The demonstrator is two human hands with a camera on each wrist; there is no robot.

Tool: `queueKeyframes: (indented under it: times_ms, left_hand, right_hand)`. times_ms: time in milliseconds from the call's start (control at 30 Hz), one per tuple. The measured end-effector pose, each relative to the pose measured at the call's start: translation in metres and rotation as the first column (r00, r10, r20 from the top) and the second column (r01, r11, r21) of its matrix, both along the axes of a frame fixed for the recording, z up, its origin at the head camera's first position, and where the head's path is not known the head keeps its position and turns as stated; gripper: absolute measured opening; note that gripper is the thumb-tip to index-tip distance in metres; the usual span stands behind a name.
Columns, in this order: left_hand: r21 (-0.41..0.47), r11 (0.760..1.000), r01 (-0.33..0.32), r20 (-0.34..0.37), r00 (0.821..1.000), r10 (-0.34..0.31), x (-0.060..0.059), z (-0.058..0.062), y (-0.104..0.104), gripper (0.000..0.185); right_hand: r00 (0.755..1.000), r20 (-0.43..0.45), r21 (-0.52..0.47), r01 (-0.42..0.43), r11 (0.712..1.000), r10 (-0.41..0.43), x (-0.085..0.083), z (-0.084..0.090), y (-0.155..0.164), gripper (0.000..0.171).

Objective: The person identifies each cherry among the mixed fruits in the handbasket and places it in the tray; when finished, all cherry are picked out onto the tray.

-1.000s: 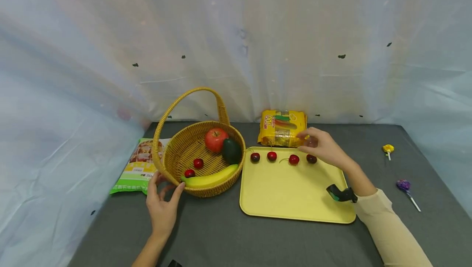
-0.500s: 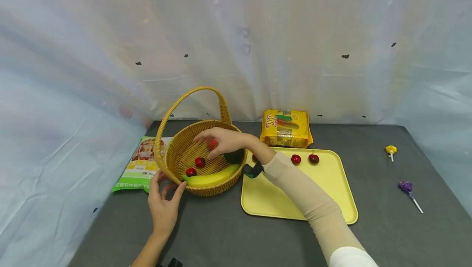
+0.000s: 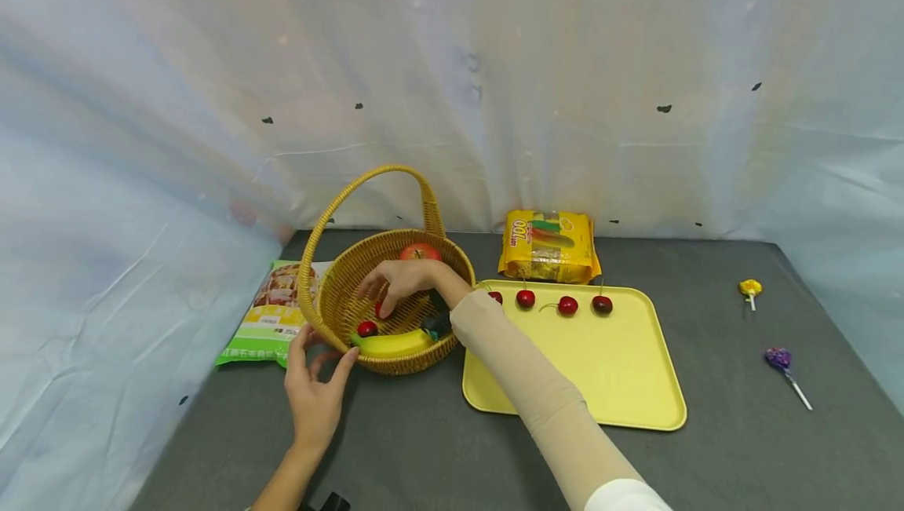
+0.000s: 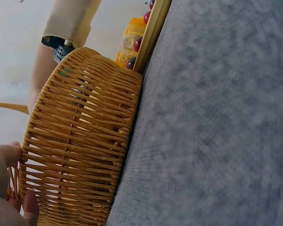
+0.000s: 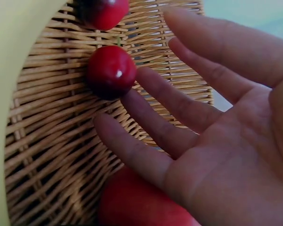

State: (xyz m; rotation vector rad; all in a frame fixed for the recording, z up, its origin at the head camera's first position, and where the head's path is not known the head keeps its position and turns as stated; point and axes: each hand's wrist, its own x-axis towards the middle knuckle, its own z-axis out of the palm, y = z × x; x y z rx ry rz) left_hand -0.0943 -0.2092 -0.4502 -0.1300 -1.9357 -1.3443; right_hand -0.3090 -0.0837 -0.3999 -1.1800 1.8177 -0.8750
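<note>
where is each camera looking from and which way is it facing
Head: worn high, looking forward and down at the table; shows the left hand at the basket, the right hand inside it, both forearms.
Left wrist: low beside the basket's wall; shows fingertips and the other sleeve.
Right wrist: inside the basket, facing a cherry; shows open fingers.
All three share the basket.

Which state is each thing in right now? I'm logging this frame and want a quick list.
basket: upright, handle up, holds fruit
left hand: fingers on the basket's near rim
right hand: open inside the basket, fingertips at a cherry
second cherry: in the basket, untouched
banana: lying in the basket
tray: flat, four cherries along its far edge
snack packs: sealed
</note>
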Motion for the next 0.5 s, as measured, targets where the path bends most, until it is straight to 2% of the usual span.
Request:
queueKeyframes:
  times_ms: [167,333,400,500]
  left_hand:
    - [0.000,1.000,-0.002,0.004,1.000,0.002,0.000,0.000,0.000,0.067]
    - [0.004,1.000,0.005,-0.004,1.000,-0.005,0.000,0.000,0.002,0.067]
    - [-0.003,1.000,0.006,-0.026,1.000,-0.006,-0.001,-0.002,0.001,0.067]
    - [-0.005,1.000,0.010,-0.048,0.999,-0.010,-0.004,-0.009,-0.003,0.069]
  right_hand:
    - [0.999,0.037,-0.001,0.020,1.000,-0.020,-0.002,-0.008,-0.001,0.055]
    - [1.000,0.012,0.041,-0.015,0.999,0.014,-0.002,-0.018,-0.005,0.049]
    - [0.999,0.008,0.059,-0.034,0.998,0.034,-0.002,-0.021,-0.007,0.045]
    - [0.998,0.044,0.094,-0.050,0.994,0.046,-0.002,-0.022,-0.007,0.042]
